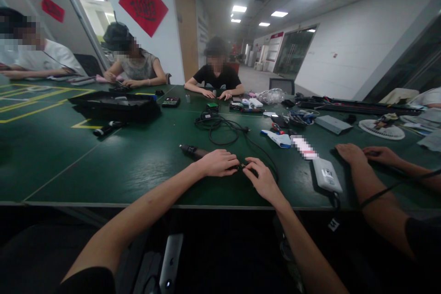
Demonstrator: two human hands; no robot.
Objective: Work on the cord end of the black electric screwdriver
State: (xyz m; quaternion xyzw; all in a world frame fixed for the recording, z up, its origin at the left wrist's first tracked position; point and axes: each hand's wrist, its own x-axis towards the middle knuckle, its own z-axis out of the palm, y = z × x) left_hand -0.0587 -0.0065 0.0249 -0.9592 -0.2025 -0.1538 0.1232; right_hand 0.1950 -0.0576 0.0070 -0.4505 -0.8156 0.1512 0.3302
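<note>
My left hand point(220, 163) lies closed over the rear of a dark pen-shaped power tool point(193, 150), whose narrow tip points left on the green table. Close to its fingertips, my right hand point(260, 177) pinches a small dark cable end point(243, 165) with a bright metallic spot. Only a narrow gap shows between the two hands' fingertips. A black cable point(223, 142) loops on the table ahead and curves down behind my right hand. The fingers of my left hand hide the tool's back end.
A black tray point(117, 103) and a dark cylinder point(108, 128) lie at left. Right of my hands are a white power bank point(327, 175), a blue-white packet point(277, 138) and a co-worker's hands point(354, 154). Other people sit across the green table point(138, 165).
</note>
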